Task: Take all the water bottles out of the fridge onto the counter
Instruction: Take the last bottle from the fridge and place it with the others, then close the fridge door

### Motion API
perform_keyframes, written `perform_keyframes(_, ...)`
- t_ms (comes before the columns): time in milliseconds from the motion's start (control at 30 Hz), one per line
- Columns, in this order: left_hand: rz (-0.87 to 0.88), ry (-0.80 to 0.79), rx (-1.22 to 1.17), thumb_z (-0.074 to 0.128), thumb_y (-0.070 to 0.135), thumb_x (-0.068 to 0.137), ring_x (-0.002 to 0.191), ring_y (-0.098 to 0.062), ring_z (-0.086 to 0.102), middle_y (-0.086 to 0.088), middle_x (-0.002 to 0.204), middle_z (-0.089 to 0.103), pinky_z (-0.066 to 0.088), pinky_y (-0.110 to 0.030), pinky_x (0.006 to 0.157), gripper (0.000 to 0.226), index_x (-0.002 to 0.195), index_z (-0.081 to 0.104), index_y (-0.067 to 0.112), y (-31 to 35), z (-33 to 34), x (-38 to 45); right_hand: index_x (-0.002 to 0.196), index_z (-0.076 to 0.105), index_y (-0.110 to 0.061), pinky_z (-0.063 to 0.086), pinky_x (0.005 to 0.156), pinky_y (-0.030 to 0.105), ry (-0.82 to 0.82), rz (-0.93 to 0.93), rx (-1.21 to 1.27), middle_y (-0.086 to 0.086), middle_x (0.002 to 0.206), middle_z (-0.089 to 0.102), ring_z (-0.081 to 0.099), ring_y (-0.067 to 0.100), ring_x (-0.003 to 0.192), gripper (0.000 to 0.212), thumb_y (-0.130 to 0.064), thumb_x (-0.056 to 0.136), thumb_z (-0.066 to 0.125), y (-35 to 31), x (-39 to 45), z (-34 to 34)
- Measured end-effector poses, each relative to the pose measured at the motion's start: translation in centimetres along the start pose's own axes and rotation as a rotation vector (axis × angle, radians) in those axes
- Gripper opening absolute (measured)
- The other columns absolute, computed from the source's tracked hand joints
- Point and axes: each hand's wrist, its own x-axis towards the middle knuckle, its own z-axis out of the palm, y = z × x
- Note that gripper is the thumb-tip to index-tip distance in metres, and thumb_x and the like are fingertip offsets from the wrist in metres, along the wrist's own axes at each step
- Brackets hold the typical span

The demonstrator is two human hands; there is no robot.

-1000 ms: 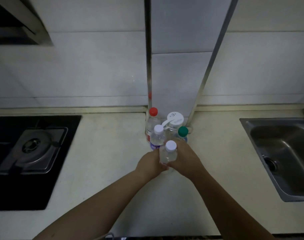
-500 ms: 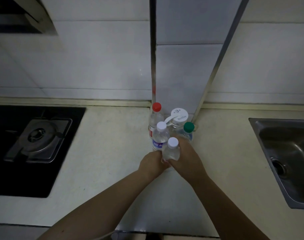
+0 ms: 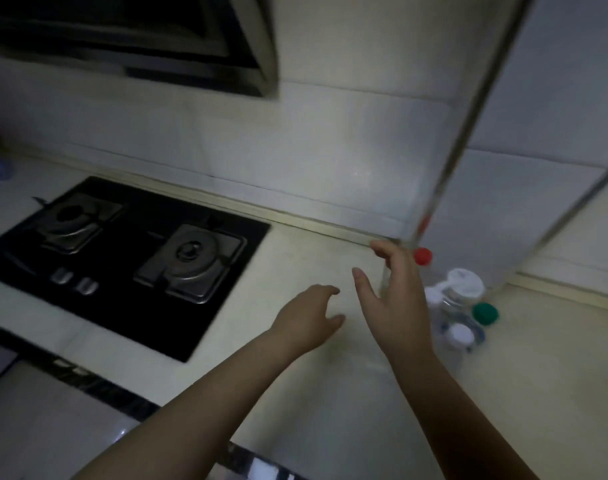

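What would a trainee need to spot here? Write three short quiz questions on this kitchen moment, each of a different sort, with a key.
1. True or false: the right hand is gripping a bottle.
2. Multiple choice: the stove lies on which side of the bottle cluster in the picture? A) left B) right C) behind it
3. Fill in: the bottle nearest the wall has a ____ cap.

Key:
1. False; both it and the left hand are open and empty above the counter.
2. A
3. red
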Motion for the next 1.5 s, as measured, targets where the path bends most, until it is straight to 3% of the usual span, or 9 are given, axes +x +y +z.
perform_keyframes(133, -0.032, 0.311, 0.030, 0.058, 0.037, 0.093, 0.129, -0.016, 0.046, 0.002, 0.144, 0.046, 0.038, -0.029, 0.103, 0.056, 0.144, 0.041, 0.021, -6.2, -10.0, -4.6, 0.124, 0.051, -0.025, 0.028, 0.091, -0.002, -0.107, -0.166, 0.068, -0.015, 0.117, 0.050, 0.048, 0.001, 0.112, 0.038, -0.027, 0.088, 0.063, -7.6, 1.2, 6.5)
perform_keyframes(333, -0.122, 0.752, 0.171, 0.062, 0.032, 0.089, 0.130, -0.018, 0.045, -0.002, 0.142, 0.049, 0.034, -0.029, 0.108, 0.058, 0.141, 0.043, 0.015, -16.6, -23.5, -16.0, 0.122, 0.050, -0.027, 0.029, 0.092, -0.001, -0.208, -0.421, 0.230, -0.015, 0.116, 0.052, 0.049, 0.000, 0.112, 0.038, -0.034, 0.086, 0.061, -22.5, 0.6, 18.2)
perform_keyframes(533, -0.257, 0.998, 0.345, 0.055, 0.038, 0.092, 0.134, -0.014, 0.038, 0.003, 0.147, 0.041, 0.028, -0.028, 0.110, 0.064, 0.148, 0.031, 0.019, -27.4, -32.9, -28.1, 0.121, 0.047, -0.038, 0.031, 0.088, -0.002, -0.403, -0.546, 0.406, -0.020, 0.119, 0.051, 0.045, -0.011, 0.114, 0.039, -0.040, 0.085, 0.061, -37.0, -3.0, 31.2)
perform_keyframes(833, -0.494, 1.125, 0.400, 0.053, 0.040, 0.095, 0.141, -0.009, 0.025, 0.006, 0.154, 0.031, 0.015, -0.020, 0.110, 0.070, 0.153, 0.018, 0.023, -38.7, -39.9, -39.1, 0.124, 0.049, -0.032, 0.034, 0.099, 0.016, -0.625, -0.670, 0.573, -0.012, 0.125, 0.053, 0.047, 0.000, 0.121, 0.040, -0.036, 0.086, 0.062, -50.3, -7.6, 45.5)
perform_keyframes(1033, -0.575, 1.153, 0.449, 0.051, 0.038, 0.096, 0.142, -0.010, 0.022, 0.005, 0.156, 0.026, 0.014, -0.023, 0.111, 0.072, 0.154, 0.012, 0.024, -43.9, -43.6, -40.2, 0.131, 0.047, -0.032, 0.033, 0.097, 0.011, -0.727, -0.732, 0.626, -0.016, 0.125, 0.049, 0.045, -0.005, 0.119, 0.045, -0.031, 0.089, 0.062, -56.2, -7.7, 53.8)
perform_keyframes(1133, -0.604, 1.177, 0.481, 0.053, 0.036, 0.095, 0.141, -0.012, 0.026, 0.003, 0.156, 0.028, 0.017, -0.023, 0.110, 0.072, 0.155, 0.015, 0.022, -46.5, -46.1, -39.9, 0.137, 0.040, -0.040, 0.036, 0.095, 0.013, -0.770, -0.724, 0.696, -0.015, 0.131, 0.047, 0.047, -0.005, 0.118, 0.053, -0.029, 0.090, 0.061, -59.1, -6.7, 57.9)
perform_keyframes(1233, -0.637, 1.196, 0.504, 0.052, 0.035, 0.096, 0.141, -0.013, 0.026, 0.002, 0.156, 0.026, 0.019, -0.025, 0.111, 0.071, 0.154, 0.014, 0.022, -48.8, -49.2, -39.1, 0.143, 0.033, -0.045, 0.040, 0.104, 0.027, -0.852, -0.725, 0.761, -0.012, 0.142, 0.043, 0.046, 0.001, 0.127, 0.061, -0.026, 0.091, 0.061, -61.8, -5.2, 61.5)
perform_keyframes(1367, -0.645, 1.232, 0.533, 0.054, 0.032, 0.096, 0.143, -0.016, 0.025, -0.002, 0.157, 0.025, 0.023, -0.030, 0.113, 0.072, 0.154, 0.015, 0.020, -51.8, -53.7, -37.3, 0.145, 0.026, -0.050, 0.038, 0.111, 0.039, -0.890, -0.793, 0.794, -0.013, 0.149, 0.036, 0.040, 0.004, 0.135, 0.068, -0.025, 0.092, 0.060, -65.3, -3.4, 65.9)
perform_keyframes(1500, -0.640, 1.257, 0.565, 0.054, 0.030, 0.096, 0.147, -0.021, 0.019, -0.005, 0.160, 0.019, 0.024, -0.036, 0.115, 0.071, 0.154, 0.017, 0.018, -54.6, -56.8, -36.0, 0.146, 0.006, -0.056, 0.037, 0.112, 0.044, -0.935, -0.821, 0.834, -0.017, 0.158, 0.020, 0.027, 0.005, 0.144, 0.083, -0.022, 0.092, 0.059, -68.1, -2.3, 69.6)
